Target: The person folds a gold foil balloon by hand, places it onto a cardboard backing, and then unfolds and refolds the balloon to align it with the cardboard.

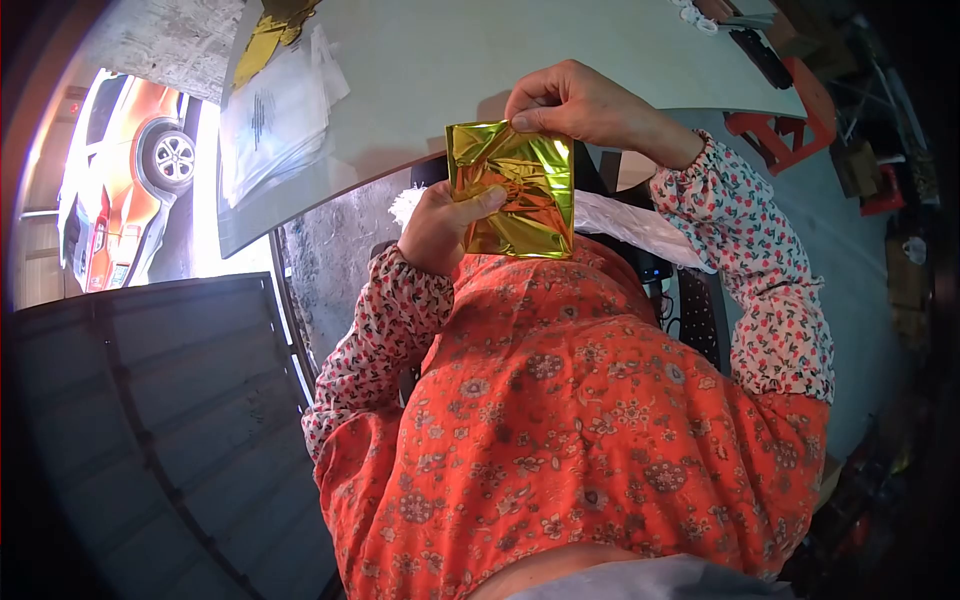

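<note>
A shiny gold foil packet [515, 225], roughly square and creased, is held up in front of my body near the table's edge. My left hand [450, 220] grips its left side, with the thumb lying across the front. At the packet's top edge, the thumb and fingers of my right hand [560, 100] are pinched together on the foil. What the packet contains, if anything, is hidden.
The pale table [420, 60] spreads ahead. At its left lie clear plastic bags [270, 130] and more gold foil [262, 45]. A black object [762, 58] and a red metal frame [800, 125] are at the right. An orange car [130, 150] stands outside.
</note>
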`<state>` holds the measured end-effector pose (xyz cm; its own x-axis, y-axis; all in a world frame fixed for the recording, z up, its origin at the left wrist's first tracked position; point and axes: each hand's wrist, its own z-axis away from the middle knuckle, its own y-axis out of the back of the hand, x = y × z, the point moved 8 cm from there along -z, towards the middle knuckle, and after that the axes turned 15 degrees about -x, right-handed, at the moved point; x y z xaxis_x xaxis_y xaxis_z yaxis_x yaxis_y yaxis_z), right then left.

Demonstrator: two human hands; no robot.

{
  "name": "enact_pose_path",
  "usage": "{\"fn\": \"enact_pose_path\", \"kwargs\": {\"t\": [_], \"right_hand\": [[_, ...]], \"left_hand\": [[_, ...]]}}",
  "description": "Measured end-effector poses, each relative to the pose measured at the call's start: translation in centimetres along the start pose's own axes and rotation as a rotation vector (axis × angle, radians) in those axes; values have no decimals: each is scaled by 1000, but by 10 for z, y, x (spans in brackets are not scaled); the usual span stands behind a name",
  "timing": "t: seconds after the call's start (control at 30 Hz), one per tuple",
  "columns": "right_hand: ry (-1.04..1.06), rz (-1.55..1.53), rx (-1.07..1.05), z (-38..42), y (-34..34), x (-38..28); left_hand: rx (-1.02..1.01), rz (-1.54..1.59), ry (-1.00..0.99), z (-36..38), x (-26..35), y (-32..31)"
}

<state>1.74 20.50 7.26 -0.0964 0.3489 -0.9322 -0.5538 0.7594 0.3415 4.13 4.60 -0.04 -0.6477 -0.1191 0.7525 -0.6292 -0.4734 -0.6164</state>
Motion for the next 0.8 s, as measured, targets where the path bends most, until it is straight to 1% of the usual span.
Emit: {"fn": "enact_pose_path", "kwargs": {"t": [0.1, 0.2, 0.3, 0.4, 0.5, 0.63, 0.73, 0.77, 0.8], "right_hand": [[41, -70, 99, 4, 11, 5], [-178, -116, 7, 11, 11, 15], [-230, -77, 7, 15, 9, 16], [-188, -97, -13, 14, 6, 9], [-58, 12, -13, 8, 12, 18], [-15, -23, 62, 7, 14, 23], [-34, 38, 112, 12, 20, 23], [-36, 53, 215, 22, 37, 23], [-37, 70, 315, 31, 54, 22]], "left_hand": [[-14, 4, 7, 1, 0, -3], [-15, 22, 15, 1, -1, -3], [-7, 42, 2, -1, -4, 0], [-2, 37, -7, -3, -3, -1], [-1, 25, 9, -5, -4, 1], [-11, 60, 46, -8, -5, -3], [-88, 28, 67, -10, -3, -11], [-119, -299, 12, -12, 3, -11], [-90, -97, 8, -13, -4, -7]]}}
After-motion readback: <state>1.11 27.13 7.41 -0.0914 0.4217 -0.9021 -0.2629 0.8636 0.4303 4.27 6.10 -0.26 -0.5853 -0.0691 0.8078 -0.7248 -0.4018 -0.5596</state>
